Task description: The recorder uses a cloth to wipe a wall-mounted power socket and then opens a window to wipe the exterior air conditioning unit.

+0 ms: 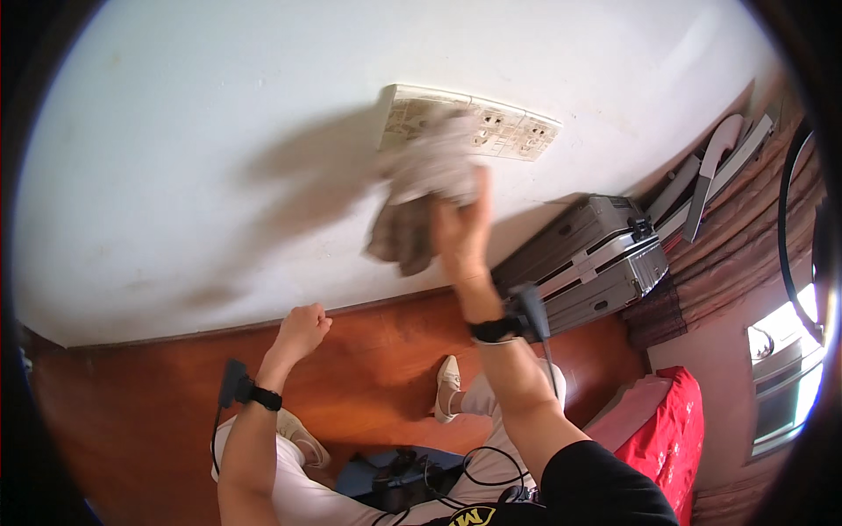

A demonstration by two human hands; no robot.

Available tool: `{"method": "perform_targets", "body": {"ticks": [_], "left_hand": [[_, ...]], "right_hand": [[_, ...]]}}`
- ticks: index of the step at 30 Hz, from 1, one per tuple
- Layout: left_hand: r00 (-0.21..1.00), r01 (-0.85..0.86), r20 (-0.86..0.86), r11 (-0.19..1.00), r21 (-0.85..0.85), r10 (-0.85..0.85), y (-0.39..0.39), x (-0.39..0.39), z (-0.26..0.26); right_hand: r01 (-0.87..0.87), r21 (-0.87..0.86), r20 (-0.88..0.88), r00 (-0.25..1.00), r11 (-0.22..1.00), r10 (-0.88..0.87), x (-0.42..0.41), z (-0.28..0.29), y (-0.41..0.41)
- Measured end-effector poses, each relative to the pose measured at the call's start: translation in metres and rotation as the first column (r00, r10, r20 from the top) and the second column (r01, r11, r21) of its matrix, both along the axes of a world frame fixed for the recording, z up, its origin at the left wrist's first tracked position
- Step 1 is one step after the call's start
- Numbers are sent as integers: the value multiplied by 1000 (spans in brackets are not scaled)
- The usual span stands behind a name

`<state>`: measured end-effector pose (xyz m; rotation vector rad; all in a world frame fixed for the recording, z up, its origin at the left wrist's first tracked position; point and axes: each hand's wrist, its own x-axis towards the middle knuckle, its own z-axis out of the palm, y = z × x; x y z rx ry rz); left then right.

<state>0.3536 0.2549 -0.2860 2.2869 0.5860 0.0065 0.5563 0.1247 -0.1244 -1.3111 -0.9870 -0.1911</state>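
My right hand (pixel 464 230) is raised against the wall with a grey-brown cloth (pixel 427 177) in its grip. The cloth is blurred and covers the lower left part of a wall socket panel (pixel 506 131). Brown dirt marks the panel's white face, and several socket holes show on its right half. Over the floor near the foot of the wall, my left hand (pixel 304 332) is curled into a fist with nothing visible in it. A black band with a small device is strapped to each wrist.
A grey hard-shell suitcase (pixel 592 256) leans by the wall at right, with long white and grey pieces (pixel 710 171) behind it. Brown curtains (pixel 737 256) hang beside them. Red fabric (pixel 671 434) lies at lower right. Cables (pixel 493 454) loop over my lap above the wooden floor (pixel 375 355).
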Motion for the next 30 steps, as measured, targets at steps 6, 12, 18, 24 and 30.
{"method": "perform_targets", "body": {"ticks": [6, 12, 18, 24, 30], "left_hand": [[994, 25, 110, 999, 27, -28, -7, 1, 5], [995, 51, 88, 999, -2, -50, -11, 5, 7], [998, 63, 25, 998, 17, -63, -9, 3, 16], [997, 46, 59, 998, 52, -49, -4, 1, -1], [996, 81, 29, 997, -5, -81, -12, 8, 7]], "right_hand": [[661, 187, 165, 708, 727, -686, 100, 70, -52], [717, 240, 266, 600, 655, -754, 110, 21, -37], [554, -294, -35, 808, 779, -588, 84, -49, -62], [580, 193, 33, 802, 792, -596, 97, 48, -78], [798, 117, 43, 590, 591, -806, 86, 69, -14]]}}
